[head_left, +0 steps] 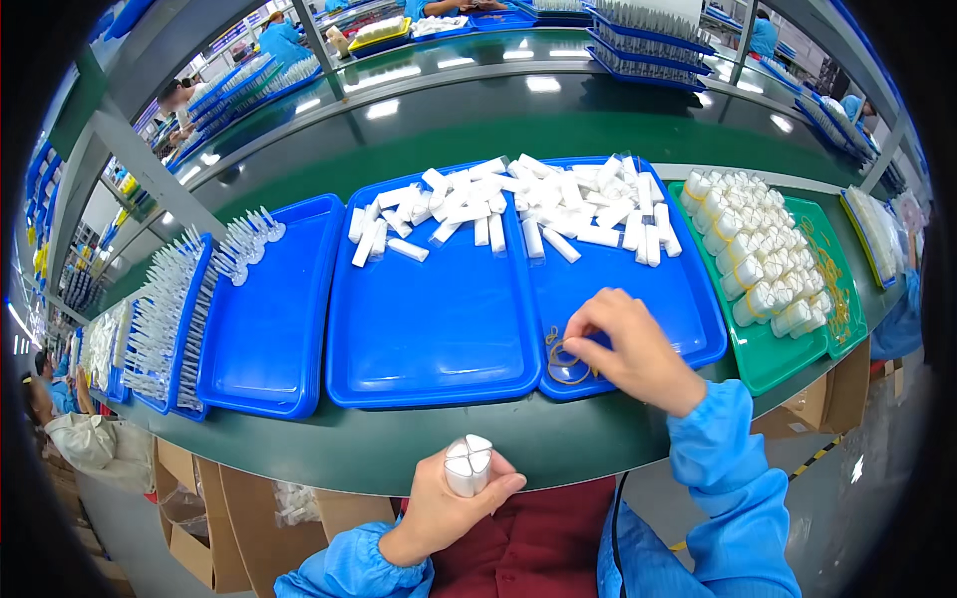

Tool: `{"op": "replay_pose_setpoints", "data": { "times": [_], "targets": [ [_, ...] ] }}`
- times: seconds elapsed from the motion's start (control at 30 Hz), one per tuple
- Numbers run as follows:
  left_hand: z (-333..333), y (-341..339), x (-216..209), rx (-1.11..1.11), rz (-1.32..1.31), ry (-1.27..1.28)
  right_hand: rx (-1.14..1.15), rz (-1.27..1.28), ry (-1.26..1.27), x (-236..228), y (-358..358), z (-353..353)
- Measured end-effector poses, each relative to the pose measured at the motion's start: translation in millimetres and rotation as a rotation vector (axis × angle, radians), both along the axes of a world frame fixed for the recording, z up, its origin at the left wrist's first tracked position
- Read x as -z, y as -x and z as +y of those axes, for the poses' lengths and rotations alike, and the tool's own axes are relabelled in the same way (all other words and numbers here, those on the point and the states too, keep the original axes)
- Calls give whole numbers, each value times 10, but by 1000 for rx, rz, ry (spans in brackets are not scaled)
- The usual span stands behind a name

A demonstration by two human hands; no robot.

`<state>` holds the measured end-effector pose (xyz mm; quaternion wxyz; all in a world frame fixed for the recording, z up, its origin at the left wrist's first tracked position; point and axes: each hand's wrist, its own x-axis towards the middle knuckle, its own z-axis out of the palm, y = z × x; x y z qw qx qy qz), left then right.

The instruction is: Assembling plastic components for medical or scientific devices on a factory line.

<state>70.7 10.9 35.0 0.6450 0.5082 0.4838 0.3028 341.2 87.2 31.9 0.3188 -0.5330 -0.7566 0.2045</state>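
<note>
Near the bench's front edge, my left hand (454, 503) is wrapped round an upright bundle of white tubes (469, 464), several of them with their wedge-shaped white tops facing up. No band shows round this bundle. Over the front of the right-hand blue tray (628, 299), my right hand (633, 349) has thumb and forefinger pinched at some thin tan rubber bands (566, 374). The fingertips partly hide what they grip. Loose white tubes (598, 204), some in clear film, lie heaped at the back of this tray and the blue tray (429, 319) beside it.
At right, a green tray (763, 364) carries banded white bundles (753, 249); rubber bands (832, 284) lie beside them. On the left are another blue tray (264, 344) and racks of upright pale pointed parts (164, 319). Cardboard boxes (249, 518) stand below. Other people work farther off.
</note>
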Motion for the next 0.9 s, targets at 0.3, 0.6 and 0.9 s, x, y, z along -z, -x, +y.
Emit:
{"op": "replay_pose_setpoints", "data": {
  "times": [0.3,0.6,0.9],
  "targets": [
    [203,-116,43,-250,-227,-337,84,73,-217,-322,320,-266],
    [376,-188,-92,-77,-369,-164,-101,1237,266,-377,665,-730],
    [425,-40,-40,474,-138,-574,-510,-153,-341,-645,848,-490]
  ]
}}
